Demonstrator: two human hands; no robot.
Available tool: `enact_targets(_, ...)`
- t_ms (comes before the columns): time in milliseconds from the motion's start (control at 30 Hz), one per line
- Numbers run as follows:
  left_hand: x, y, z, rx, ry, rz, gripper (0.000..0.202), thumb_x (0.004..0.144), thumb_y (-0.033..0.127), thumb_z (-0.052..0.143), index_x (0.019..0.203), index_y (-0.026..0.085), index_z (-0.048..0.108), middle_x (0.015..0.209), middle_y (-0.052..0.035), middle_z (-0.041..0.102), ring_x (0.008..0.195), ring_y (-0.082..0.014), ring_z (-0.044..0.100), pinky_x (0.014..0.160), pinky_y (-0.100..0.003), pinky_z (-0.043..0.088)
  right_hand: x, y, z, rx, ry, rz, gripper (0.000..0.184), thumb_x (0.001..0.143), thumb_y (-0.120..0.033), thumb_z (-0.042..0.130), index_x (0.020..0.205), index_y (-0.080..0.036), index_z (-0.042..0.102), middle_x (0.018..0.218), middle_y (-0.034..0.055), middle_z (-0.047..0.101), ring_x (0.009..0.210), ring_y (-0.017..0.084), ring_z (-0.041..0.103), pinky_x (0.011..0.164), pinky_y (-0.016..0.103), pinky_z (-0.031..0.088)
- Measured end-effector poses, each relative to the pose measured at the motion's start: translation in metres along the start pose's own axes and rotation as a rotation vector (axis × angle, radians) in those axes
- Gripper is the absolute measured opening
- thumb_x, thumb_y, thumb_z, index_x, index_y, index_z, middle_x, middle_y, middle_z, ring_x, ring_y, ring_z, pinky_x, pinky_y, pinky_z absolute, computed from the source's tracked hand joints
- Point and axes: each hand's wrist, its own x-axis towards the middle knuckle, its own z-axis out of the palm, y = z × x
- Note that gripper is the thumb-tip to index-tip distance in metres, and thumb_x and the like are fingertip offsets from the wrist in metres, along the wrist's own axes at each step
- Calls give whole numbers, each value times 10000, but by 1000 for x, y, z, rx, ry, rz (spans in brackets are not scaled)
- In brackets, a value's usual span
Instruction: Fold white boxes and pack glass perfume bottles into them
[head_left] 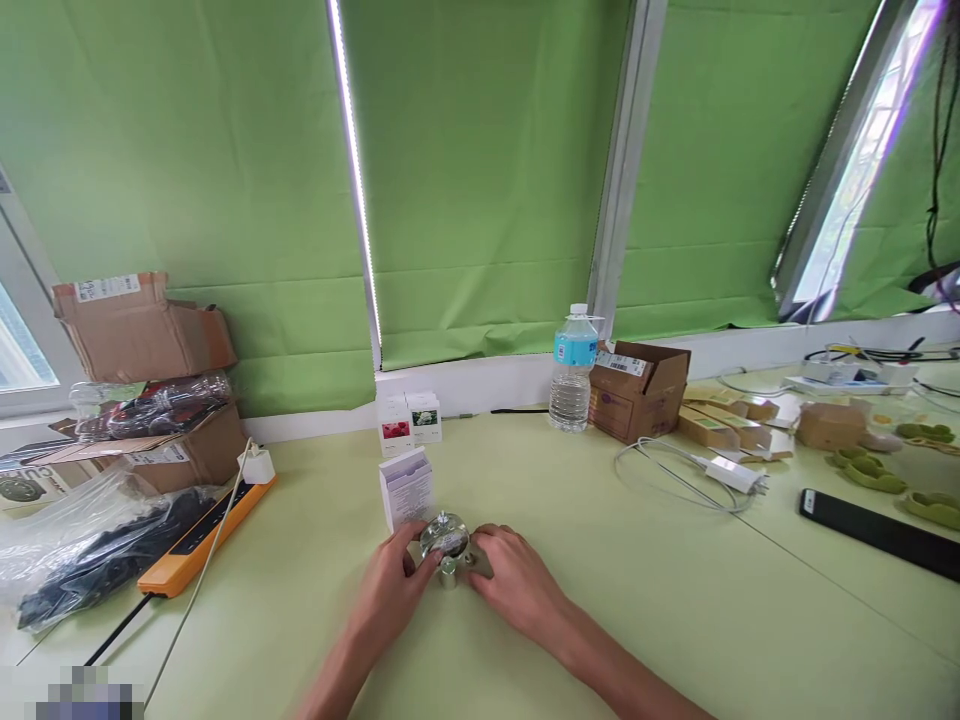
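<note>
A small round shiny metal piece (444,537) is between my hands at the table's front middle. It has a little knob on top and short cylinders at its lower edge; its exact kind is unclear. My left hand (401,570) grips it from the left, thumb across the front. At its right side, my right hand (516,575) has its fingers curled against the edge, the fingertips partly hidden. Just behind my left fingers stands a white printed carton (406,488). Farther back are white cards or small boxes (409,425) with red and green pictures.
On the left lie an orange power strip (202,540), a plastic bag (97,550) and stacked cardboard boxes (146,335). At the back stand a water bottle (570,385) and an open carton (641,395). A white charger (731,475) and black phone-like slab (877,532) are right.
</note>
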Motion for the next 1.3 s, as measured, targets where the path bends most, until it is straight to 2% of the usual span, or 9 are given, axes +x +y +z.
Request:
enact_targets(133, 0, -2, 1, 4, 6, -3, 344, 827, 455, 554, 1073, 221, 609, 573, 57, 489, 526, -124, 437, 521, -229, 323, 2, 5, 2, 11, 41, 17, 166, 766, -210, 594, 909, -196, 678, 970, 76, 679, 983, 246, 593, 866, 320, 409)
enact_targets(267, 0, -2, 0, 10, 1, -5, 357, 829, 470, 550, 1079, 222, 605, 563, 60, 466, 526, -125, 432, 517, -229, 315, 6, 8, 7, 45, 86, 14, 87, 737, -191, 621, 797, -197, 684, 915, 64, 673, 937, 235, 600, 842, 312, 420)
enact_targets(367, 0, 0, -1, 6, -9, -6, 361, 833, 476, 542, 1082, 222, 603, 567, 59, 469, 524, -123, 427, 514, -229, 310, 10, 11, 3, 55, 101, 22, 100, 738, -157, 592, 760, -202, 679, 886, 59, 670, 921, 225, 604, 812, 302, 434)
enact_targets(467, -1, 1, -3, -5, -16, 0, 346, 839, 461, 536, 1080, 221, 604, 580, 55, 490, 534, -122, 433, 527, -230, 323, 13, 11, -8, 98, 147, 18, 149, 782, -153, 532, 805, -198, 672, 890, 59, 669, 885, 208, 611, 779, 299, 454)
enact_targets(600, -2, 3, -2, -2, -12, 9, 341, 841, 442, 534, 1090, 218, 600, 587, 52, 512, 525, -118, 428, 523, -227, 323, 14, 5, -21, 291, 264, -69, 162, 826, -179, 502, 855, -202, 661, 859, 35, 671, 775, 170, 620, 739, 290, 489)
enact_targets(800, -3, 7, -1, 38, -9, 22, 324, 839, 437, 530, 1070, 223, 609, 616, 41, 541, 520, -114, 425, 503, -218, 310, 14, -14, -22, 459, 386, -170, 202, 860, -220, 528, 1028, -219, 641, 929, 29, 682, 794, 157, 639, 769, 291, 523)
enact_targets(1000, -3, 13, -4, 74, -33, 16, 374, 848, 445, 512, 1119, 202, 599, 559, 49, 511, 512, -122, 427, 517, -225, 318, 18, -28, -19, 354, 483, -336, 177, 904, -215, 503, 1016, -231, 638, 958, 50, 673, 877, 183, 609, 798, 327, 515)
enact_targets(1167, -2, 13, -4, 79, -44, 13, 382, 843, 435, 517, 1136, 203, 599, 536, 56, 505, 492, -123, 422, 512, -228, 313, 25, -23, -13, 283, 436, -377, 190, 910, -201, 503, 1026, -233, 651, 948, 50, 695, 884, 189, 610, 767, 325, 530)
enact_targets(1300, -1, 11, -4, 64, -53, 25, 395, 847, 439, 515, 1150, 199, 596, 544, 51, 521, 492, -123, 424, 515, -227, 320, 25, -18, -8, 209, 416, -421, 205, 910, -183, 504, 1039, -226, 657, 952, 44, 711, 903, 195, 612, 809, 350, 525)
